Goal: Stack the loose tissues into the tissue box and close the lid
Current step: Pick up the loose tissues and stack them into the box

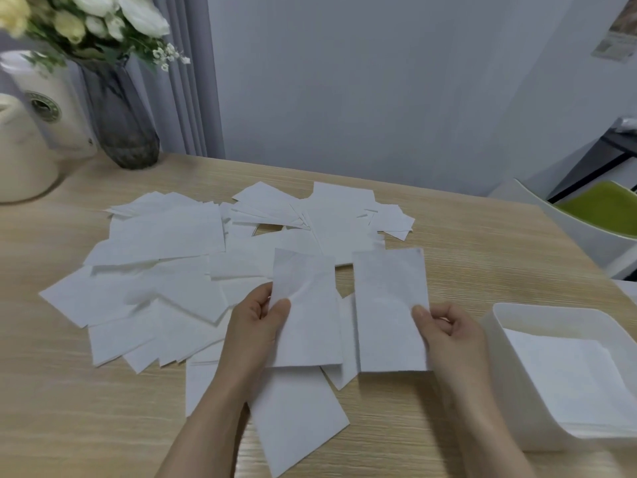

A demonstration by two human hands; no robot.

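While my left hand (260,322) pinches one tissue (306,315) by its left edge and my right hand (448,326) pinches another tissue (389,312) by its right edge, fingers closed on each, both sheets hang just above the bench (482,243); the tissue box (565,370) sits open at four o'clock, a few sheets already flat inside; I'd best lay one sheet squarely over the other, edges matched, then lower them flat; the loose pile (165,270) sprawls from nine to twelve o'clock; I see no lid.

Tissues (165,236), box (517,357) on table (482,236)
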